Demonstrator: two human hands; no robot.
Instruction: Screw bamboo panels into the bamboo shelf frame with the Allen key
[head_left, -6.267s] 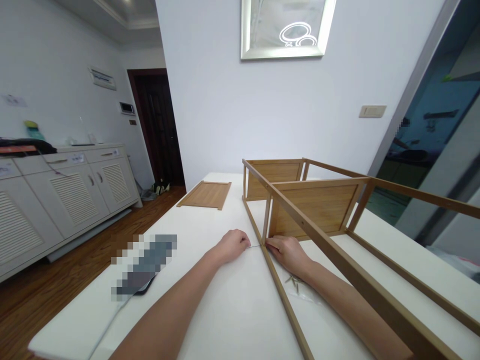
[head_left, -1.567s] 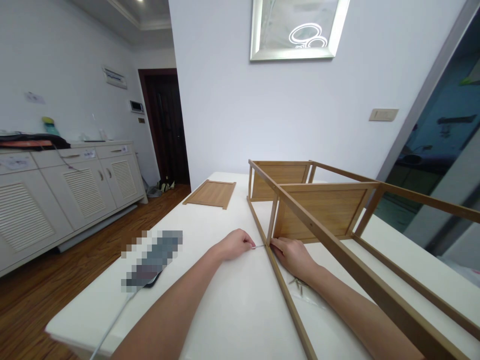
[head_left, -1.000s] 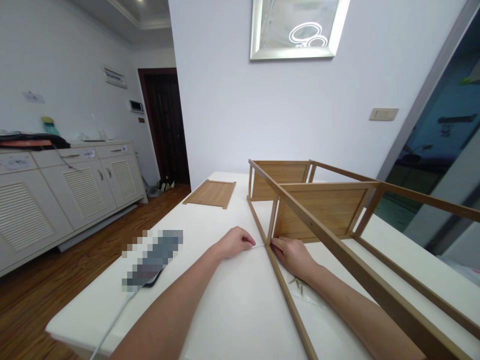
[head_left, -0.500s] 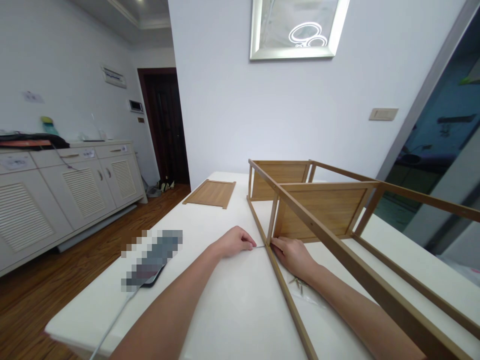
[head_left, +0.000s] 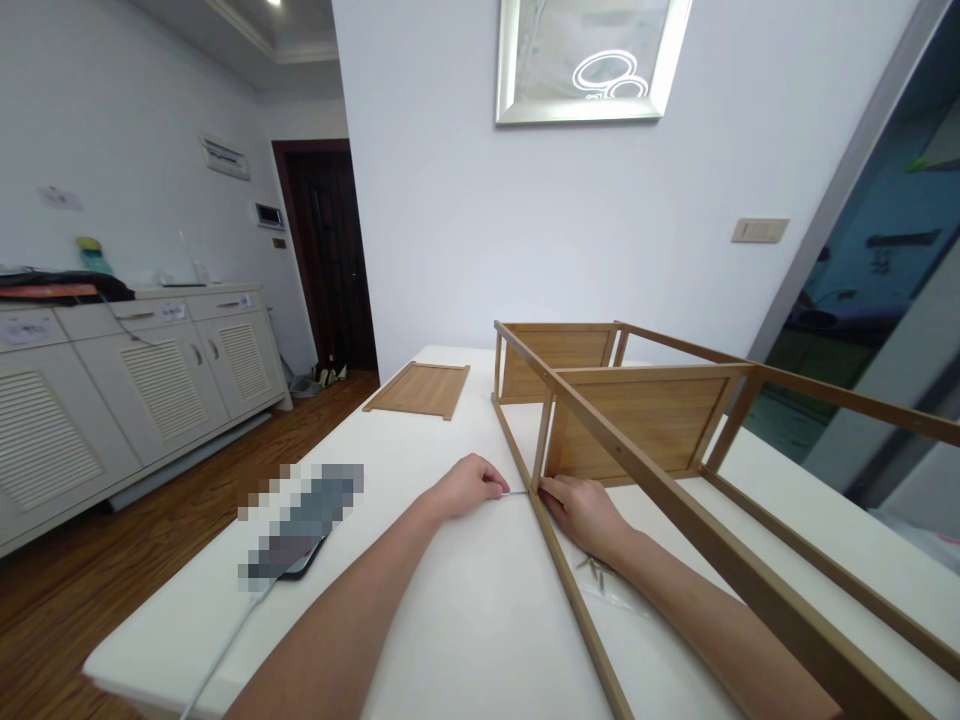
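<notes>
A wooden shelf frame (head_left: 556,555) lies on its side on the white table (head_left: 465,610), with slatted shelf panels (head_left: 637,420) set across it. My left hand (head_left: 471,487) is closed, pinching a thin metal rod (head_left: 516,492) that looks like a hex key. The rod's far end meets the outer side of the lower rail, where a crosspiece joins it. On the inner side of that joint, my right hand (head_left: 581,510) grips the frame, its fingertips partly hidden by the wood. Several screws (head_left: 595,572) lie on a clear plastic bag (head_left: 611,592) beneath my right forearm.
A loose wooden panel (head_left: 420,388) lies flat at the table's far left. Nearer, a phone (head_left: 307,530) rests with a white cable (head_left: 225,650) running over the table edge. The frame's upper rail (head_left: 675,490) passes above my right forearm. A wall stands behind the table.
The view has shifted very slightly. Both hands stay at the same joint, with the hex key still in my left fingers.
</notes>
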